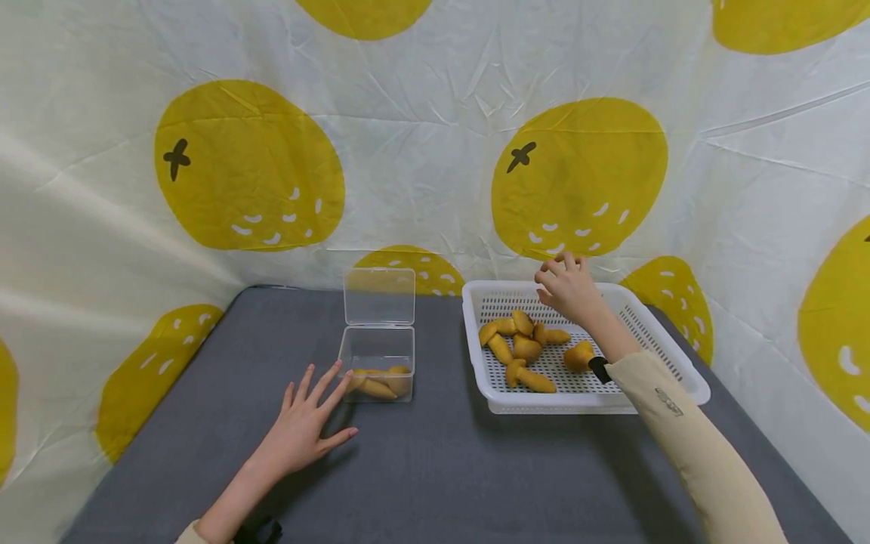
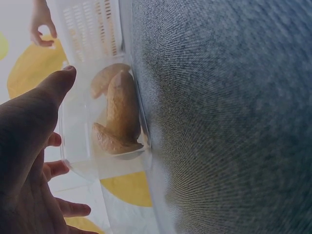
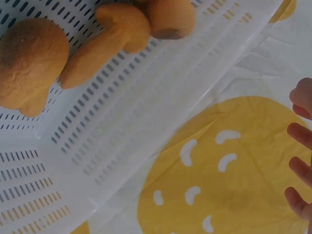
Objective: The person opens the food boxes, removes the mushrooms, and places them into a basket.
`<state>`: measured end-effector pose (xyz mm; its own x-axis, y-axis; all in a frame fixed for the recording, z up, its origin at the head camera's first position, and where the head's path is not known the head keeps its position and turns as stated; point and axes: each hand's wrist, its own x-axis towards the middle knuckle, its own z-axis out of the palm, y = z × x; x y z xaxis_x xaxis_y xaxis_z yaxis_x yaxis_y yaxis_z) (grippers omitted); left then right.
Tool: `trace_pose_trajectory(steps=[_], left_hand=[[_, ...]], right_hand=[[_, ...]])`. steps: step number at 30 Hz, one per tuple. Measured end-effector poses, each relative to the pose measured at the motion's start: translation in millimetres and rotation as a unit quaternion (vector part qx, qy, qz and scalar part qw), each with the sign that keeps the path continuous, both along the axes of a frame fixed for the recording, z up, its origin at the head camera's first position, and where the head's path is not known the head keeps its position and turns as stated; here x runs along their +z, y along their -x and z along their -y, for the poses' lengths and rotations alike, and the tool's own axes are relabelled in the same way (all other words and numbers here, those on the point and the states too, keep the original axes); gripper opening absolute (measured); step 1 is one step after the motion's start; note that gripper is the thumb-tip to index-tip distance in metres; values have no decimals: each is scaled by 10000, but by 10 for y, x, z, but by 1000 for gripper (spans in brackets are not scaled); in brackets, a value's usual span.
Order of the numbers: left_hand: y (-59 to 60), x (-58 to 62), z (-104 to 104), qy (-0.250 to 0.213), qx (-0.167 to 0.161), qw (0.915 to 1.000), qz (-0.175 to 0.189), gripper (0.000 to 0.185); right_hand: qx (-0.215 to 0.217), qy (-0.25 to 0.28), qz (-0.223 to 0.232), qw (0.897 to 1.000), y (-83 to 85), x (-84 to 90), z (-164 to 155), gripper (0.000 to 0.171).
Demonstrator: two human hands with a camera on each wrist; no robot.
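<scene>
My left hand [image 1: 302, 427] is spread with straight fingers at the near left corner of a clear plastic box [image 1: 377, 344]. Whether the fingertips touch its wall, I cannot tell. Inside the box lie a few brown mushrooms [image 1: 376, 387], also seen through its side in the left wrist view, one mushroom [image 2: 122, 107] in front. Over the back of a white slotted basket [image 1: 499, 404] hangs my right hand [image 1: 569, 289], fingers loosely bent and nothing visible between them. Several mushrooms [image 1: 526, 347] lie in the basket, mostly towards its left; a single mushroom [image 1: 578, 357] sits nearer the wrist.
The box's hinged lid [image 1: 379, 296] stands upright at its back. Box and basket rest apart on a dark grey tabletop [image 1: 435, 468]. Behind and around hangs a white curtain [image 1: 421, 166] with large yellow fruit prints, close to the table's back edge.
</scene>
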<state>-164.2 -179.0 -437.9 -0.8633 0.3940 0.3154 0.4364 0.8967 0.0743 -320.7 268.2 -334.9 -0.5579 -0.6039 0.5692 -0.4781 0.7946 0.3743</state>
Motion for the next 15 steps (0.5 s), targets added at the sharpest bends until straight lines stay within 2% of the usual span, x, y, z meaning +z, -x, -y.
trace_pose_trajectory(steps=[9,15], left_hand=[[-5,-4,0,23,28,10000,8,83],[-9,-5,8,49,33,10000,-19,81]], right_hand=[[187,156,176,9995,-245,45,156,19],[444,339,471,9973,-426,84,289,18]])
